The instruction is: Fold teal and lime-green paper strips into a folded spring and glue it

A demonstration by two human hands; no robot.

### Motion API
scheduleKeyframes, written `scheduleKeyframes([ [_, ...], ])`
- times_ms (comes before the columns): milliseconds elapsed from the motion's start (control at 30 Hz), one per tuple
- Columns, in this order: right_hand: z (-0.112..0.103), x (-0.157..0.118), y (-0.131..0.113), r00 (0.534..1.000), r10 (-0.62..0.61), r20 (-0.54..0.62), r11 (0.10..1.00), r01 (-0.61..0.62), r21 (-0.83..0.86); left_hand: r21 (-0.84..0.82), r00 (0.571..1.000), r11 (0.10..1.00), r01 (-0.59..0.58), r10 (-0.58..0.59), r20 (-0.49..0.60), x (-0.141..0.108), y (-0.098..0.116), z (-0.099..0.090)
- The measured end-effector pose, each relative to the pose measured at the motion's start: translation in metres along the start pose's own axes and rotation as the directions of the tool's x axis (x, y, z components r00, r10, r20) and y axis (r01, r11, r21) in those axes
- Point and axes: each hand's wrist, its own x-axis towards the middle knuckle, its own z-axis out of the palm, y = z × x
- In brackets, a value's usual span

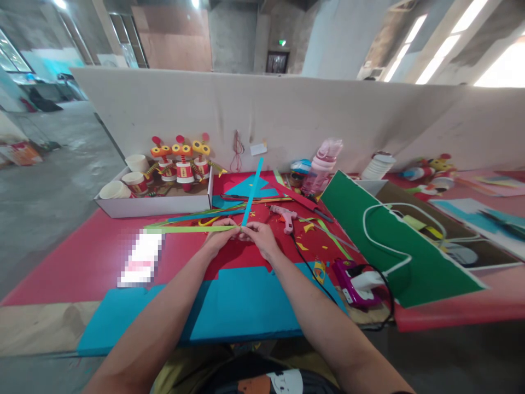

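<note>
My left hand [221, 236] and my right hand [259, 235] meet fingertip to fingertip above the red table cover. Between them the ends of two paper strips come together. The green paper strip [192, 229] runs out to the left from my left fingers. From the join a blue paper strip [253, 189] points up and away, its lower end in the pinch of my right fingers. How the ends overlap is hidden by the fingers. Just right of my right hand lies a pink glue gun [284, 218].
A white box [159, 207] holds paper cups and cup figures. Blue paper sheets [254, 301] lie along the front edge. To the right are a purple power strip [355, 284], a green board [381, 246] and a pink bottle [323, 167]. Yellow scraps lie about.
</note>
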Motion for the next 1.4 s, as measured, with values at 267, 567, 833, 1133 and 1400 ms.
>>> scheduleKeyframes([
  [267,-0.004,0.004,0.004,1.0,-0.001,-0.006,0.999,0.001,-0.041,0.007,1.0,1.0,-0.01,0.01,-0.009,0.001,-0.002,-0.002],
  [567,-0.002,0.003,0.004,0.998,-0.037,-0.049,0.999,0.037,-0.006,-0.08,0.999,0.996,0.038,-0.04,-0.029,0.004,-0.003,-0.003],
  [833,-0.002,0.004,0.008,0.999,-0.042,-0.023,0.999,0.042,-0.017,-0.018,0.998,0.999,0.046,-0.047,-0.037,0.007,-0.012,-0.005],
  [1133,0.002,0.002,0.003,0.996,-0.016,-0.086,0.997,0.022,0.076,-0.033,1.0,0.999,0.01,-0.009,0.007,0.005,-0.006,-0.003],
  [1400,0.001,0.003,0.004,0.998,0.012,-0.064,1.0,-0.01,0.027,0.015,1.0,1.0,-0.024,0.023,0.02,0.005,-0.008,-0.004],
])
